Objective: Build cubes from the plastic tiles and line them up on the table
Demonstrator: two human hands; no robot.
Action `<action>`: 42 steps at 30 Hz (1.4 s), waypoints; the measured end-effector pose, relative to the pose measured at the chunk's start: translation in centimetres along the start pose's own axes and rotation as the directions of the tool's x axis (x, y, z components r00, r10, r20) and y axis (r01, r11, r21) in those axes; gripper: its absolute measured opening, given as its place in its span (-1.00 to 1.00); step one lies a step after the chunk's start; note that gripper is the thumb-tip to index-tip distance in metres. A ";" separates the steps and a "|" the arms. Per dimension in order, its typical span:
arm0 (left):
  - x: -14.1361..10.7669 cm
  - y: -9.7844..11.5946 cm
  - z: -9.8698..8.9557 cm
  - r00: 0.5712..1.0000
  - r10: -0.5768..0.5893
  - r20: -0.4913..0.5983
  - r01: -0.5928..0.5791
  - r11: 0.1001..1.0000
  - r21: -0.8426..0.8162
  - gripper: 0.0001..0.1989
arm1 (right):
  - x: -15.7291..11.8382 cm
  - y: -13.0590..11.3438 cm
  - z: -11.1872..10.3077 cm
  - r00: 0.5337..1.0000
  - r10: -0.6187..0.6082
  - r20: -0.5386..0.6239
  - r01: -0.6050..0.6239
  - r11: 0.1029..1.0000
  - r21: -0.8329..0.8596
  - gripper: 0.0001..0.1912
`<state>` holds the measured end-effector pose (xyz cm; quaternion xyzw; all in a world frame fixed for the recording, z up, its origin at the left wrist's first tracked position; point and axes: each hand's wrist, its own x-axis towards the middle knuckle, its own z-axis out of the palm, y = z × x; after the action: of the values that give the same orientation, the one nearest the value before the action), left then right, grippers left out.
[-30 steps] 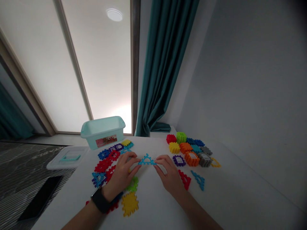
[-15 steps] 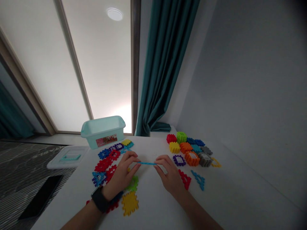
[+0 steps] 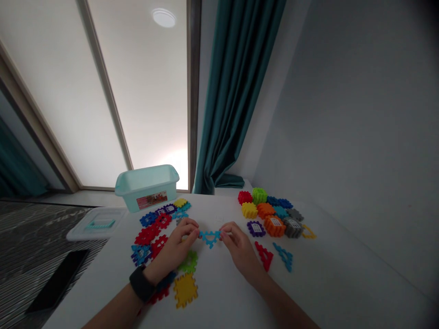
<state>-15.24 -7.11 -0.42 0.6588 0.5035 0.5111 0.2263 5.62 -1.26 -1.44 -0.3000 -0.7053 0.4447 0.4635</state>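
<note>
A light blue triangular interlocking tile [image 3: 210, 237] with a notched edge is held up over the white table, its point facing down. My left hand [image 3: 178, 244] pinches its left corner between thumb and fingers; a dark watch [image 3: 141, 283] is on that wrist. My right hand [image 3: 240, 249] grips the right corner the same way. Below my left hand lie a green tile [image 3: 188, 262] and a yellow square tile [image 3: 185, 290]. Right of my right hand are a red triangular tile [image 3: 264, 256] and a blue triangular tile [image 3: 284, 257].
Stacks of square tiles, among them an orange stack [image 3: 274, 225], stand at the right. Red tiles [image 3: 147, 236] and other colours spread along the left. Behind them is a pale teal bin [image 3: 147, 187]; a clear lid [image 3: 98, 224] and a dark phone-like slab [image 3: 58, 283] lie left.
The light blue tile, seen edge-on before, has been tilted so its triangular face and central opening show. Both hands have kept their grip at its ends.
</note>
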 end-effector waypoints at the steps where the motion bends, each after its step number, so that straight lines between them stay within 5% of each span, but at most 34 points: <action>1: 0.0 -0.2 0.0 1.000 -0.008 -0.017 0.007 1.000 -0.005 -0.61 | 0.0 0.0 0.0 1.000 0.011 0.010 -0.011 1.000 0.005 -0.75; 8: 0.1 -0.5 0.1 0.990 -0.056 -0.129 0.048 0.997 -0.064 -0.64 | -0.5 -0.5 0.9 0.990 0.019 0.137 -0.016 1.000 -0.020 -0.76; 13: -0.1 0.2 0.4 0.998 -0.042 -0.051 0.038 0.995 -0.088 -0.67 | -0.3 -0.2 1.0 0.998 0.038 0.057 -0.039 0.999 0.013 -0.70; 20: -1.0 1.5 0.7 0.991 0.068 0.115 -0.091 0.975 0.204 -0.94 | 0.1 0.0 0.3 0.999 0.025 -0.037 -0.026 1.000 -0.010 -0.71; 27: -1.2 0.5 0.0 0.980 0.178 0.092 -0.200 0.867 0.457 -0.08 | -0.1 0.0 0.4 1.000 -0.004 -0.006 0.003 0.998 -0.058 -0.73; 36: -1.2 0.5 -0.5 0.966 0.208 0.154 -0.257 0.840 0.479 -0.14 | -0.3 -0.3 0.7 0.998 0.027 0.061 -0.024 0.998 -0.054 -0.74; 42: -1.0 1.1 -0.6 0.982 0.140 0.124 -0.175 0.925 0.338 -0.19 | -0.5 -0.7 0.0 0.970 -0.236 0.053 0.241 0.927 -0.286 -0.92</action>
<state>-15.31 -8.57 0.27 0.7509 0.5195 0.3979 0.0890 5.80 -2.01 -1.03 -0.2729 -0.7981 0.2793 0.4588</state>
